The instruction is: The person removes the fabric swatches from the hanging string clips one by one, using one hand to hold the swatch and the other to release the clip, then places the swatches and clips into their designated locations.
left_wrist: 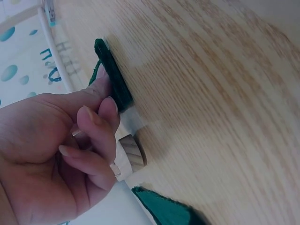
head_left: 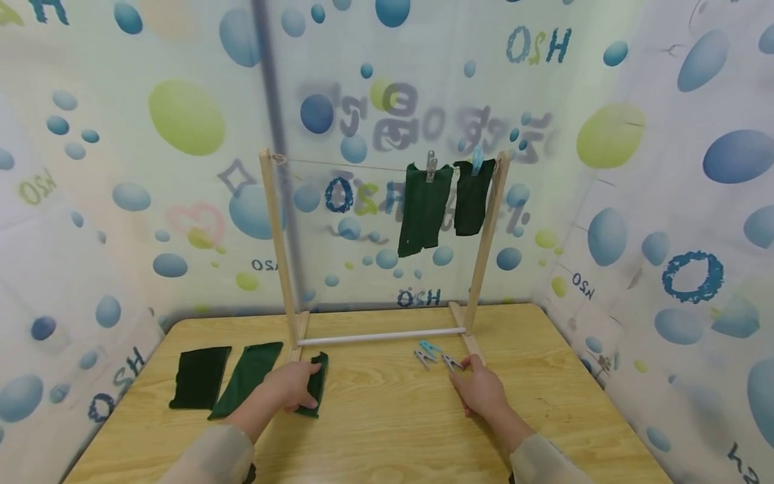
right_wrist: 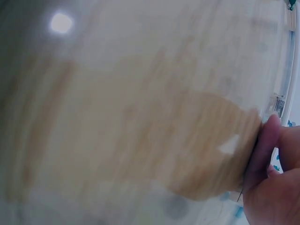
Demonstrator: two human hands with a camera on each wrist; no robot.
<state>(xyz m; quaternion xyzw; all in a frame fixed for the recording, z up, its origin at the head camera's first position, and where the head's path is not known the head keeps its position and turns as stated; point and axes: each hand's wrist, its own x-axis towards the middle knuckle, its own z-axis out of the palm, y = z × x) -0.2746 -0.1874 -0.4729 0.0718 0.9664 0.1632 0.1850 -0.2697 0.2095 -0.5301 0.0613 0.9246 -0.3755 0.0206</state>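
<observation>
My left hand (head_left: 291, 386) pinches a dark green piece of cloth (head_left: 317, 386) at the left of the table. In the left wrist view, thumb and fingers grip this folded cloth (left_wrist: 115, 77) just over the wood. At the right, my right hand (head_left: 484, 391) has its fingertips at the end of a grey clothespin (head_left: 451, 362); I cannot tell whether they pinch it. Another grey clothespin (head_left: 425, 358) and a blue clothespin (head_left: 430, 347) lie beside it. The right wrist view shows my thumb and bent fingers low over the table.
A wooden frame (head_left: 279, 245) with a string (head_left: 345, 163) stands at the back. Two green cloths (head_left: 426, 208) (head_left: 471, 202) hang there from a grey and a blue clothespin. Two more cloths (head_left: 201, 378) (head_left: 250, 373) lie at the left. A white bar (head_left: 381, 336) joins the frame's feet.
</observation>
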